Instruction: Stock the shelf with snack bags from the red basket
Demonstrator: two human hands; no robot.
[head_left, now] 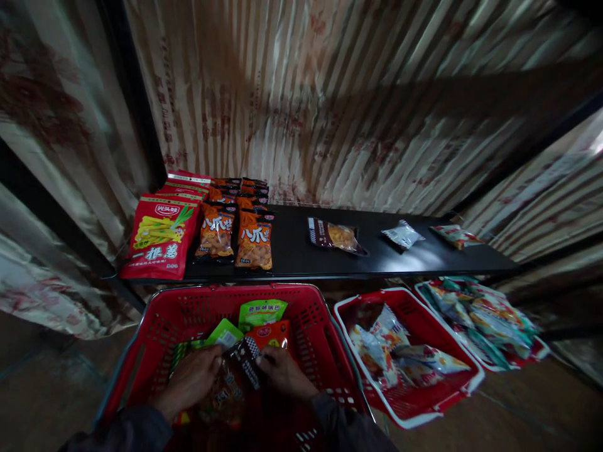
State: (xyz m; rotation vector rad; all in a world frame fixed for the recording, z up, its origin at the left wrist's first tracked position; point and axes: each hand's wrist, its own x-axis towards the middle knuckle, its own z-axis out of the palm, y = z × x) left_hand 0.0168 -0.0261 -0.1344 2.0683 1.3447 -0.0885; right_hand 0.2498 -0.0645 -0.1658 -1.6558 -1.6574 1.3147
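Both my hands reach into the large red basket (311, 376) in front of the shelf. Between them is a dark brown snack bag (230, 383) with a checkered top edge. My left hand (200, 373) grips its left side, the fingers partly hidden. At its upper right corner, my right hand (282, 370) pinches the checkered edge. Just beyond the hands lie green snack bags (261, 312) and an orange-red bag (273, 334), in the same basket. The lower part of the brown bag is in shadow.
On the black shelf (301, 257) stand red snack bags (162, 238) and rows of orange bags (254, 242). Farther right lie a brown bag (336, 236), a silvery bag (403, 235) and another bag (456, 236). Two more red baskets (409, 411) (541, 351) hold snack bags.
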